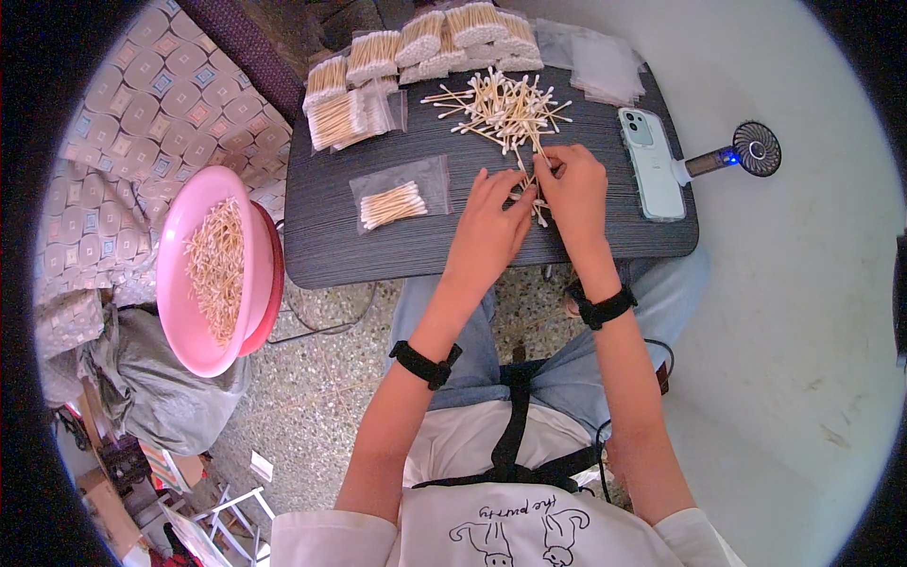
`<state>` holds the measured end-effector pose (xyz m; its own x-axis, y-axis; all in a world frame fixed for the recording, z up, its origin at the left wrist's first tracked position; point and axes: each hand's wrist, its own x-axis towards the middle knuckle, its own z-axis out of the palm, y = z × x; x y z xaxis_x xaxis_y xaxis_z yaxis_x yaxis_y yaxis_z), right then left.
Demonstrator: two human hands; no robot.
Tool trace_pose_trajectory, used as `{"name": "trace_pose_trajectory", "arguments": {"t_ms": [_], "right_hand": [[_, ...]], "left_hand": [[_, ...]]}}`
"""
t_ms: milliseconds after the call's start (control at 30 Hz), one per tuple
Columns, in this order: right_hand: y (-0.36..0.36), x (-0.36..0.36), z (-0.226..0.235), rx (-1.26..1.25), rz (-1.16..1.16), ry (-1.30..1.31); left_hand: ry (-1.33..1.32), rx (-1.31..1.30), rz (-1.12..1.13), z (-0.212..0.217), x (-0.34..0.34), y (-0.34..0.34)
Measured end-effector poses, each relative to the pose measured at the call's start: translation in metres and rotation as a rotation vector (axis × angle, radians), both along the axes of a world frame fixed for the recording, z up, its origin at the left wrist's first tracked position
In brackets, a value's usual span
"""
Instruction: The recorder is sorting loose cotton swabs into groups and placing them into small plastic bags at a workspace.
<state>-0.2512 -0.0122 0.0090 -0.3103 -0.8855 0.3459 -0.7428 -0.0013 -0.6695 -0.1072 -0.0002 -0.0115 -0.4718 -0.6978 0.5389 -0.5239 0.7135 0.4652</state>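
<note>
Both hands met at the dark table's (340, 248) middle: the left hand (491, 219) and right hand (573, 189) pinched a small bundle of wooden cotton swabs (534, 194) below the loose heap (501, 106). A filled clear plastic bag (401, 195) lay to their left, with stacked filled bags (416, 52) behind.

Pale green phone (652, 163) lies face down at the dark table's (378, 255) right edge; small handheld fan (742, 153) just beyond it. Pink bowl (203, 274) stands left of the table, beside a grey bag (156, 383).
</note>
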Motion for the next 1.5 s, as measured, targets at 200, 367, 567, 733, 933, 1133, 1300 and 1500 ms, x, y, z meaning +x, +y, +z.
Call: {"name": "trace_pose_trajectory", "arguments": {"t_ms": [200, 367, 567, 733, 933, 1133, 1300, 1500], "right_hand": [[-0.001, -0.008, 0.002, -0.021, -0.019, 0.082], [0.008, -0.01, 0.003, 0.004, -0.044, 0.049], [0.015, -0.016, 0.006, 0.05, -0.03, 0.02], [0.019, -0.017, 0.011, 0.088, -0.008, -0.028], [0.025, -0.011, 0.017, 0.106, 0.029, -0.088], [0.027, -0.015, 0.015, 0.11, 0.08, -0.069], [0.027, -0.021, 0.014, 0.114, 0.161, -0.055], [0.025, -0.036, 0.007, -0.045, 0.19, 0.073]], "left_hand": [[-0.001, -0.014, 0.0, -0.002, 0.002, 0.0], [0.04, -0.024, 0.006, 0.0, 0.001, 0.003], [0.033, 0.005, 0.008, 0.003, 0.002, 0.002], [0.036, 0.014, 0.014, 0.004, 0.0, 0.002], [0.0, -0.021, 0.023, 0.006, 0.0, 0.002], [-0.063, -0.026, 0.018, 0.01, -0.001, 0.006], [-0.055, -0.051, 0.033, 0.006, -0.001, 0.004], [0.029, -0.037, 0.019, 0.004, -0.002, 0.001]]}}
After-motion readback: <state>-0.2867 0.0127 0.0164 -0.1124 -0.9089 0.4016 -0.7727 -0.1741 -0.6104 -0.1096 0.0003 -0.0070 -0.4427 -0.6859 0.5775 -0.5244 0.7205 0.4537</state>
